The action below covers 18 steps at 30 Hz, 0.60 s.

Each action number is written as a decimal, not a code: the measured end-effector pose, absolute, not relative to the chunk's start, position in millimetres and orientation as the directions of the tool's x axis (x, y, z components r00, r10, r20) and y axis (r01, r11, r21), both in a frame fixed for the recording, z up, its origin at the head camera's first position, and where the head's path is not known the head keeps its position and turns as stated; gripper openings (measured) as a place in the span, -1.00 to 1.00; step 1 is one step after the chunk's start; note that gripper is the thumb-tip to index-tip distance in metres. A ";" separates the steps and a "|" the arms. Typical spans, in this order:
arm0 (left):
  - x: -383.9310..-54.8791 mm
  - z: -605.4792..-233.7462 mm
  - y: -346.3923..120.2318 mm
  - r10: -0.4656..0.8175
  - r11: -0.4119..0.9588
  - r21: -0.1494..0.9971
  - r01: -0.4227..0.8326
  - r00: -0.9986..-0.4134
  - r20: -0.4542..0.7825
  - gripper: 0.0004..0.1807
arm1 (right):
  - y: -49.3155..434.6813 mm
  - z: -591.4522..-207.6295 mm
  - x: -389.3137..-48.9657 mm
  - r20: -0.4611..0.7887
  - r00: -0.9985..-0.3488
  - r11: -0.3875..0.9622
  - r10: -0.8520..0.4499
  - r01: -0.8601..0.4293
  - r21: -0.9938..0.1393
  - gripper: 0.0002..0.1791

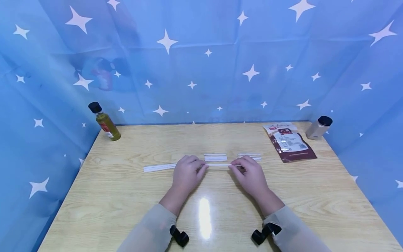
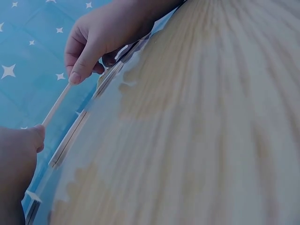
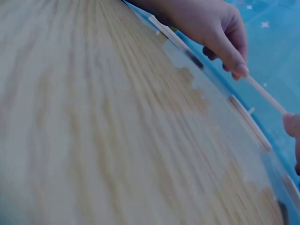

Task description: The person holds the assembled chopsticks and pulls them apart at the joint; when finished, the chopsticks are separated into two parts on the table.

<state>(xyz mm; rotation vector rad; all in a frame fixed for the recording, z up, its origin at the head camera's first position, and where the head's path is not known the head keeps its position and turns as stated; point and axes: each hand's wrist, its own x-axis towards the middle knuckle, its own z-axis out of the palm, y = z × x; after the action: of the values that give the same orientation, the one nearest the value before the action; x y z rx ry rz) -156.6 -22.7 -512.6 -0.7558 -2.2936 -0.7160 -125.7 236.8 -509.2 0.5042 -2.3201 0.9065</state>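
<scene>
A thin white stick (image 1: 218, 165) is stretched level between both hands, just above the table. My left hand (image 1: 188, 174) pinches its left end between thumb and fingers. Its other end is pinched by my right hand (image 1: 249, 175). In the left wrist view the same stick (image 2: 56, 104) looks straight, as does the stick (image 3: 266, 95) in the right wrist view. Longer white sticks (image 1: 160, 168) lie left of my left hand, partly hidden by it. Behind the held stick is a row of shorter sticks (image 1: 215, 158); another short bundle (image 1: 249, 154) lies behind my right hand.
At the back left stands a bottle with a black cap (image 1: 108, 126). A maroon and white pouch (image 1: 289, 142) lies at the back right, beside a black-lidded jar (image 1: 316, 129). A blue star-patterned cloth (image 1: 201, 70) hangs around the wooden table (image 1: 104, 203).
</scene>
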 end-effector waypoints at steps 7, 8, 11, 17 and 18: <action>-156.3 -512.7 -8.2 0.361 0.683 0.298 0.666 -0.663 0.656 -0.86 | 250.1 -507.1 -120.7 0.573 -0.815 0.700 -0.085 -0.458 -0.548 -0.85; -156.2 -512.7 -6.3 0.368 0.678 0.302 0.671 -0.664 0.651 -0.86 | 252.4 -507.4 -119.8 0.567 -0.819 0.703 -0.083 -0.452 -0.550 -0.86; -156.0 -513.0 0.2 0.389 0.667 0.314 0.676 -0.675 0.627 -0.86 | 259.3 -508.0 -117.1 0.554 -0.829 0.715 -0.073 -0.431 -0.551 -0.86; -156.8 -514.1 10.7 0.431 0.655 0.344 0.673 -0.707 0.561 -0.83 | 270.0 -509.7 -112.8 0.532 -0.846 0.740 -0.036 -0.380 -0.554 -0.86; -157.1 -514.7 11.6 0.433 0.650 0.354 0.673 -0.710 0.555 -0.82 | 270.6 -509.7 -112.8 0.526 -0.850 0.739 -0.030 -0.374 -0.561 -0.86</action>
<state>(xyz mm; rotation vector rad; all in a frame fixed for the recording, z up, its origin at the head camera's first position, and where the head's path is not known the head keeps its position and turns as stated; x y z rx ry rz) -157.1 11.6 -514.7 -0.8681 -2.4447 -0.7691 -112.8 270.6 -509.7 0.3056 -2.4455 0.9354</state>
